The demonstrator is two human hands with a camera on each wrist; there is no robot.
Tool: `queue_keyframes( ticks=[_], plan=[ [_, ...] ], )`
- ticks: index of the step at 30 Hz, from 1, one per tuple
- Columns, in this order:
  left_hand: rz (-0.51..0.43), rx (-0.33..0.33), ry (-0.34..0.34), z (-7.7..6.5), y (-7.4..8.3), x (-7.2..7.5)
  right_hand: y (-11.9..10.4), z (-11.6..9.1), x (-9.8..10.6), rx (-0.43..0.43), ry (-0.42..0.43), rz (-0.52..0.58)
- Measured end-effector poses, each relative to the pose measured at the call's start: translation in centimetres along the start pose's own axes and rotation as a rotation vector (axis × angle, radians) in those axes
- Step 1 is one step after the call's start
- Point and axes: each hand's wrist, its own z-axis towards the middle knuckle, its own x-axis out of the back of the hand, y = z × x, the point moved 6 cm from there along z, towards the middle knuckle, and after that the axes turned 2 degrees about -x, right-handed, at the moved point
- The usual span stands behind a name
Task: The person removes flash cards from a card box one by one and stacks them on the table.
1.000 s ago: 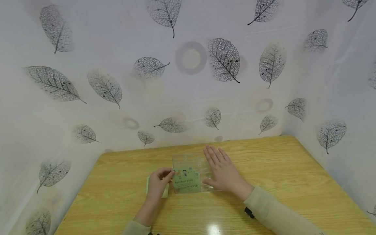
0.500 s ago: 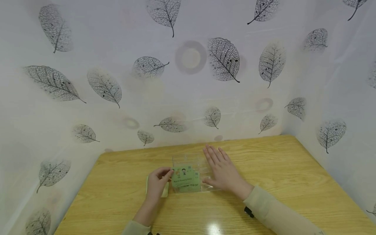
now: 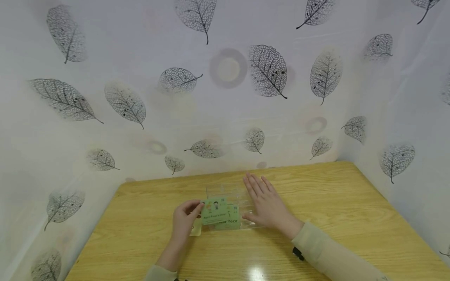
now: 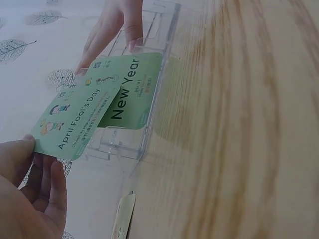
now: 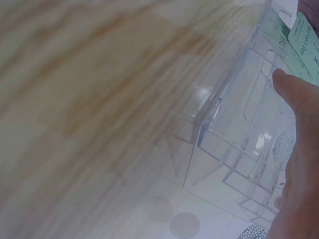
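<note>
My left hand (image 3: 184,216) pinches the left edge of a green April Fool's Day card (image 4: 75,122) between thumb and fingers. That card is tilted and overlaps a green New Year card (image 4: 133,94), which lies in a clear plastic case (image 3: 222,190). My right hand (image 3: 267,205) lies over the right part of the case with fingers extended. In the right wrist view its thumb (image 5: 294,89) reaches over the transparent case (image 5: 249,109), and both green cards show at the case's far end.
A pale yellow-green card (image 3: 195,228) lies on the wooden table (image 3: 140,242), partly hidden by the left hand. Behind the table hangs a white leaf-patterned curtain (image 3: 225,113). The table's back edge runs along its foot.
The left hand has drawn the April Fool's Day card a little to the left, so more of the New Year card shows. The right hand has stayed put.
</note>
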Motion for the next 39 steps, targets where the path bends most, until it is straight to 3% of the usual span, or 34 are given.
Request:
queue_keyframes(
  ticks=[11, 23, 39],
  plan=[
    [0.02, 0.012, 0.023, 0.1, -0.2, 0.9, -0.1, 0.0, 0.1, 0.0, -0.012, 0.003],
    [0.053, 0.08, 0.033, -0.1, -0.5, 1.7, 0.0, 0.0, 0.1, -0.001, -0.012, 0.008],
    [0.034, 0.086, 0.049, -0.2, -1.1, 2.8, 0.1, 0.1, -0.2, -0.01, -0.018, 0.002]
  ],
)
